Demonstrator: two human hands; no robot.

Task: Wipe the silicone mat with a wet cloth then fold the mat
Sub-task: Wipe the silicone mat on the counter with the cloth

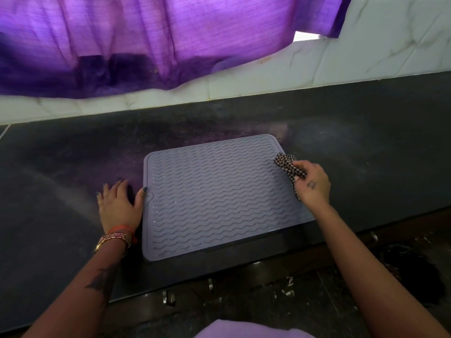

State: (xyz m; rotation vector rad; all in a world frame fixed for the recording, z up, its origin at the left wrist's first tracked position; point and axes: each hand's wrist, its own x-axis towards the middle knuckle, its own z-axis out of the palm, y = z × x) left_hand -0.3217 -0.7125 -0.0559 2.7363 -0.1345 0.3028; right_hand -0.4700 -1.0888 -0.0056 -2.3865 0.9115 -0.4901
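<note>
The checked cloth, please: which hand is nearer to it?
Right. The right hand grips the checked cloth at the mat's far right corner; the left hand rests across the mat.

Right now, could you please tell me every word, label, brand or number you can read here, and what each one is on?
No printed text can be read anywhere.
Right hand: a small dark tattoo mark on its back, too blurred to read.
Mat: only a raised wavy pattern, no lettering visible.
Cloth: a checked pattern only.
Watch: no brand readable.
</note>
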